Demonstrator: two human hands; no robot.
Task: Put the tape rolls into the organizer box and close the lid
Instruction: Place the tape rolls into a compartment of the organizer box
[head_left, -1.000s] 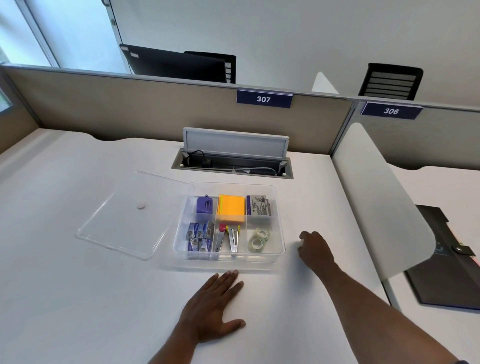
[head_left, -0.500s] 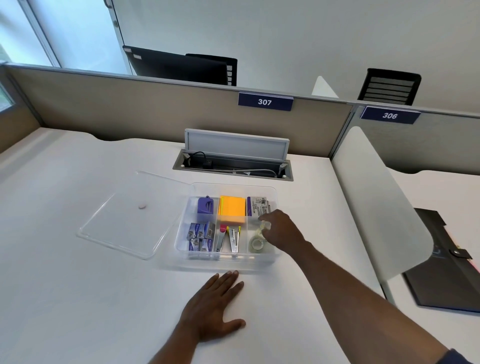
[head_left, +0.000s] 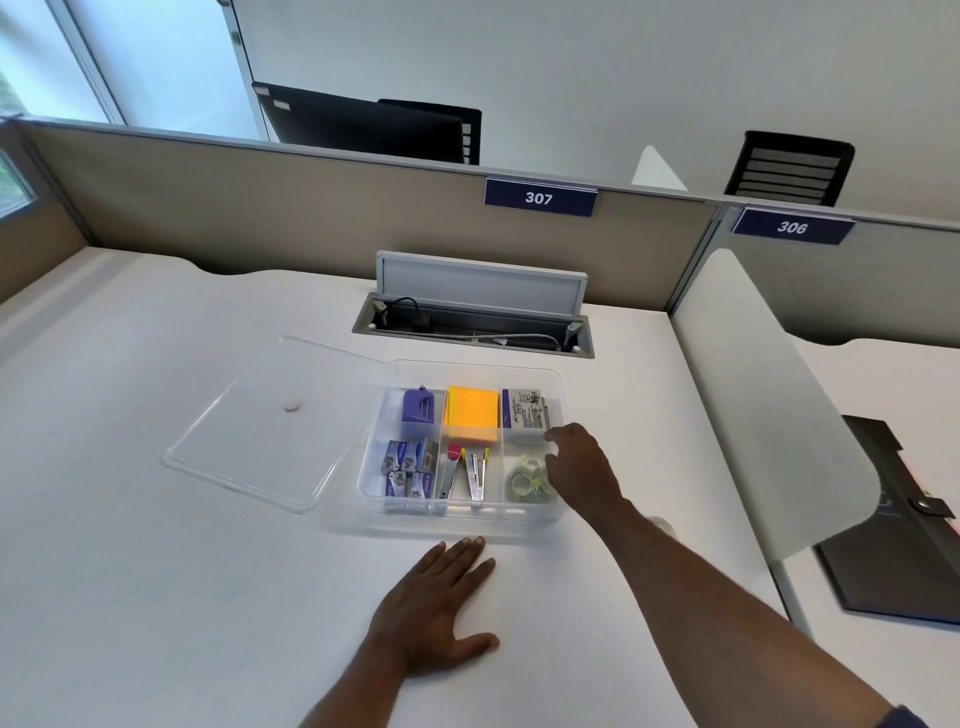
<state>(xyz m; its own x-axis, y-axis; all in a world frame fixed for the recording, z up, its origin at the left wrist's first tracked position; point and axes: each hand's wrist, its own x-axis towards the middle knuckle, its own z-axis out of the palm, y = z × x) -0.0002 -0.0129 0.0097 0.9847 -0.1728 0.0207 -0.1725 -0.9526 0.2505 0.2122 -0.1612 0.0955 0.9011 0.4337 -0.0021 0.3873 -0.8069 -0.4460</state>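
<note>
Clear plastic makes up the organizer box (head_left: 558, 384), which sits on the white worktop (head_left: 156, 597) with its lid (head_left: 270, 421) off and lying flat just to its left, one edge against the box wall. The tape rolls (head_left: 524, 475) lie in the front right compartment, transparent and bunched together. The right hand (head_left: 582, 465) reaches over that compartment from the right, fingers loosely curled above the rolls; whether it grips one cannot be told. The left hand (head_left: 434, 608) rests palm down on the worktop in front of the box, fingers spread and holding nothing, the fingertips just short of the front wall. Other compartments hold a purple sharpener-like item (head_left: 418, 405), orange sticky notes (head_left: 471, 414), a printed packet (head_left: 524, 410), small blue boxes (head_left: 408, 467) and two metal clips (head_left: 465, 473). Another small clear roll (head_left: 665, 526) sits on the worktop behind the right forearm.
</note>
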